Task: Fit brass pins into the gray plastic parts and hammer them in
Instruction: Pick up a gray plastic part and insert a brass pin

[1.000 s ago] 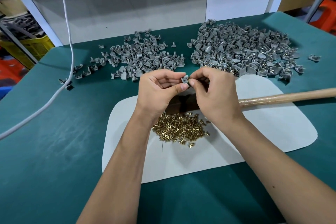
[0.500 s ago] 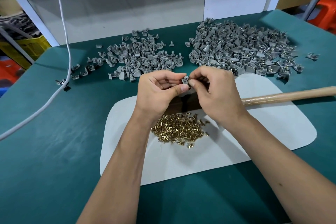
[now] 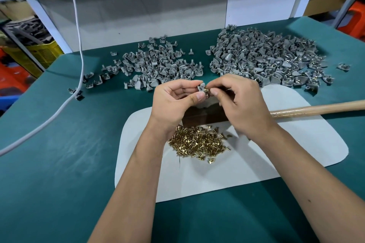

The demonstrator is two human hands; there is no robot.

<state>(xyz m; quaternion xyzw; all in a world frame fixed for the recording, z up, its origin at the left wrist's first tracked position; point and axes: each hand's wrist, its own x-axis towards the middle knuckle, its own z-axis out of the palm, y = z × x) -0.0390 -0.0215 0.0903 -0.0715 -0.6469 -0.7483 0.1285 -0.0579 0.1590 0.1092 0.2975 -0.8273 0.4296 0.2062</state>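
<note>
Even, bright overhead light falls on the counter, with no harsh glare. Soft shadows sit under the forearms toward 6 o'clock and beneath the hands on the white mat. Wide-angle distortion bows the counter's edges at 9 and 3 o'clock. The centre is sharp; the corners at 10 and 2 o'clock look softer and dimmer.

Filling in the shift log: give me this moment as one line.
step: fitting pin | left hand: holds small gray plastic part | right hand: pinches small brass pin at part | wooden hammer handle: untouched on white mat
</note>
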